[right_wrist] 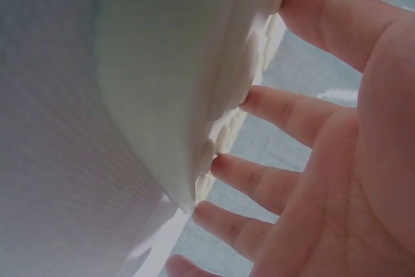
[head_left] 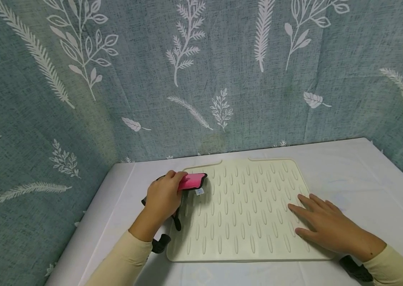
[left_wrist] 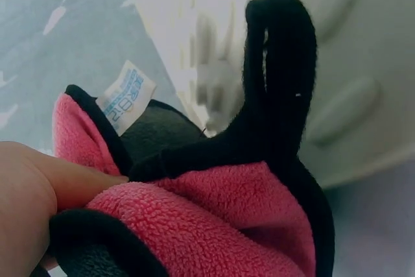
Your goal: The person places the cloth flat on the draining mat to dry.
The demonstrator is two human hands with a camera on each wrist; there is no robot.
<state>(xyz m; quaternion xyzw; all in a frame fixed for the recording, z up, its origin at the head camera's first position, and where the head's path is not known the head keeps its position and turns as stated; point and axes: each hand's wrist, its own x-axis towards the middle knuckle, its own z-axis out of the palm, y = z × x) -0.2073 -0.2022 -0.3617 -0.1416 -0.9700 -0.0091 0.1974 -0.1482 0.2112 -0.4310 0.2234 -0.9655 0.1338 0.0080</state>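
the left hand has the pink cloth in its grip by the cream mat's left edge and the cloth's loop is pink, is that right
Not quite: the loop is black, not pink, as the left wrist view shows. The rest stands: the left hand has the pink cloth in its grip by the left edge of the cream mat.

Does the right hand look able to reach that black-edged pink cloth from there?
Probably yes: the right hand touches the ridged cream mat, and nothing stands between it and the black-edged pink cloth, though the left hand grips that cloth.
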